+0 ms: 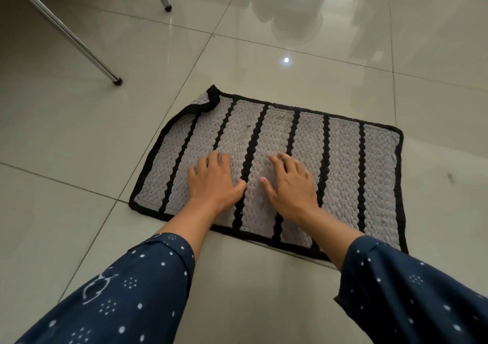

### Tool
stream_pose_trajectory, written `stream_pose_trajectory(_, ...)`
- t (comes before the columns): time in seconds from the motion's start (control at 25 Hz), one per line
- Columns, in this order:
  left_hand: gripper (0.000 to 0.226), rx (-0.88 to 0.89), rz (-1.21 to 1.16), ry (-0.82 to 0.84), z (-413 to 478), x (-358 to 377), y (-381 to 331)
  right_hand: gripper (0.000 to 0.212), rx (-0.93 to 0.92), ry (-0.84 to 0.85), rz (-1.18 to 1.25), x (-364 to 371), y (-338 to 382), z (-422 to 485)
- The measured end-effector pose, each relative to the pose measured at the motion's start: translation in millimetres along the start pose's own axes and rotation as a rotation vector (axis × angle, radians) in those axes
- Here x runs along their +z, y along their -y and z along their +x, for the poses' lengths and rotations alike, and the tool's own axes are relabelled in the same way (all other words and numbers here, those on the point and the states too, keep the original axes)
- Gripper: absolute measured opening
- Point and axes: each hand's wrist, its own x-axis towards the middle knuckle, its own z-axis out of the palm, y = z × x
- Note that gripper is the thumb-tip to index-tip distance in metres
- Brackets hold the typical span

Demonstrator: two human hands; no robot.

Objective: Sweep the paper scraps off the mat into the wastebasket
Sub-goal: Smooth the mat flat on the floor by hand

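I'm pressing left hand (pixel 214 178) and right hand (pixel 290 182) open-palmed, gripping nothing, mid-frame on the mat (pixel 375 174); wastebasket unseen, so scraps are likely scattering onto tile.

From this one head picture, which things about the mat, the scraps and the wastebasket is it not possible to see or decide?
- Wastebasket: not in the head view; its place is unknown.
- Paper scraps: none clearly seen; tiny dark specks on the mat are too small to identify.
- Mat under the left hand and right hand: covered by the palms.
- Right hand fingers: blurred.
- Mat's far-left corner: folded over, hiding what lies beneath.
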Motion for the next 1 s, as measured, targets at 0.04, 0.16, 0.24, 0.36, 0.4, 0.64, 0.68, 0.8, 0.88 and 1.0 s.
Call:
stream_pose_trajectory(0.04,0.064,0.018,-0.009,-0.026,10.0,-1.6,5.2,0.062,-0.062,0.008,0.046,1.4,9.8,19.4)
stream_pose_trajectory(0.16,0.063,0.054,-0.048,-0.026,44.4,-4.5,28.0,0.061,-0.230,0.027,0.129,8.9,43.0,80.9)
stream_pose_trajectory(0.24,0.062,0.063,-0.057,-0.023,66.2,-4.4,44.8,0.060,-0.271,0.032,0.173,15.7,61.1,118.0)
stream_pose_trajectory(0.36,0.062,0.043,-0.072,0.000,90.3,-1.9,60.3,0.061,-0.258,0.050,0.090,31.9,70.7,148.0)
stream_pose_trajectory(0.4,0.062,0.040,-0.077,0.011,98.1,-0.4,62.7,0.062,-0.251,0.026,0.033,39.0,70.0,150.6)
stream_pose_trajectory(0.64,0.061,0.014,-0.044,-0.002,153.7,1.7,67.6,0.065,-0.228,-0.112,-0.027,56.5,69.0,147.7)
stream_pose_trajectory(0.68,0.062,0.004,-0.037,0.025,163.1,2.0,69.6,0.065,-0.227,-0.114,-0.032,56.6,69.4,148.9)
stream_pose_trajectory(0.8,0.067,0.000,-0.081,0.083,184.0,1.3,77.6,0.066,-0.220,-0.109,-0.027,55.9,69.7,149.2)
stream_pose_trajectory(0.88,0.076,-0.013,-0.117,0.092,191.7,0.6,85.9,0.066,-0.220,-0.107,-0.023,55.6,70.1,148.4)
stream_pose_trajectory(1.0,0.086,-0.028,-0.100,0.055,194.3,5.3,93.2,0.066,-0.214,-0.109,-0.023,54.8,69.9,148.5)
